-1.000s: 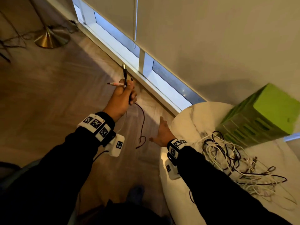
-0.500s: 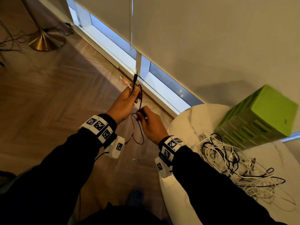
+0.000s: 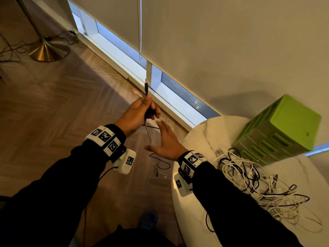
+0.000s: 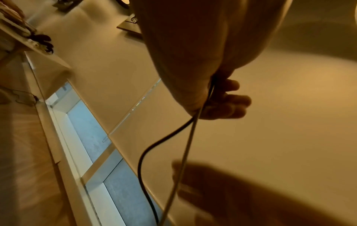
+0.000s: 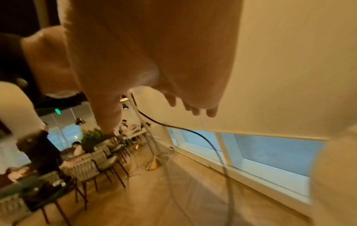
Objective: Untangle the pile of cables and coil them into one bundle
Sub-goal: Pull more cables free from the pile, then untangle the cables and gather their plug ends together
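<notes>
My left hand (image 3: 142,111) is raised over the floor and grips two thin cables, a black one (image 4: 144,152) and a pale one (image 4: 186,149). The black cable's plug (image 3: 146,88) sticks up out of the fist. Both cables hang down from the hand, and the black cable (image 3: 161,164) ends in a loose loop on the floor. My right hand (image 3: 162,139) is just below and to the right with its fingers spread, holding nothing. The tangled pile of white and black cables (image 3: 249,179) lies on the round marble table (image 3: 201,139) at my right.
A green slotted crate (image 3: 281,129) stands on the table behind the pile. A low window strip (image 3: 124,56) and a blind with a hanging cord (image 3: 140,32) run along the wall ahead. A brass lamp base (image 3: 48,50) stands at far left on the wooden floor.
My right hand came up from the table edge, took the hanging cable below my left hand, then let go and now is spread open. My left hand kept its hold.
</notes>
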